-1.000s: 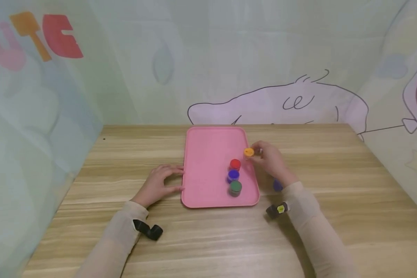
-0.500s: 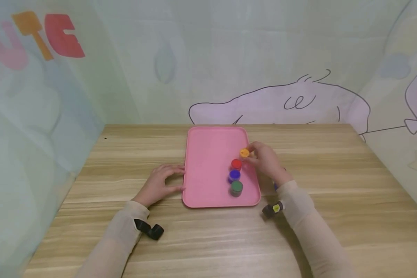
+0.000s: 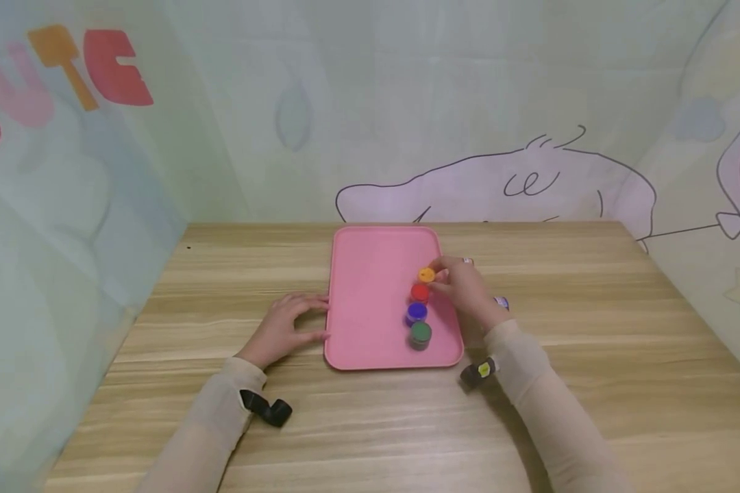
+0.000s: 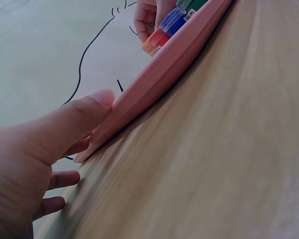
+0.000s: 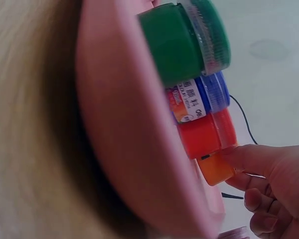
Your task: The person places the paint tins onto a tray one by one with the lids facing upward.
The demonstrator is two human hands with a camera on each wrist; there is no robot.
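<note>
My right hand [image 3: 465, 284] pinches a small orange paint jar [image 3: 427, 274] between thumb and fingers, over the right side of the pink tray [image 3: 370, 274]. Just in front of it a red paint jar [image 3: 419, 294], a blue paint jar [image 3: 416, 314] and a green paint jar [image 3: 421, 335] stand in a row on the tray. In the right wrist view the orange jar [image 5: 217, 169] sits close against the red jar [image 5: 209, 134]. My left hand [image 3: 284, 329] lies at the tray's left edge, its thumb [image 4: 102, 97] and fingers extended and touching the rim.
Beyond my right wrist, a mostly hidden jar [image 3: 501, 302] stands on the wooden table [image 3: 370, 424]. Another jar [image 3: 468, 261] shows only a sliver behind the right hand. A printed curtain [image 3: 370, 116] hangs behind the table's far edge.
My right hand has moved left and slightly nearer, carrying the orange paint jar from the tray's right rim to just behind the red jar. The left hand has stayed in place.
</note>
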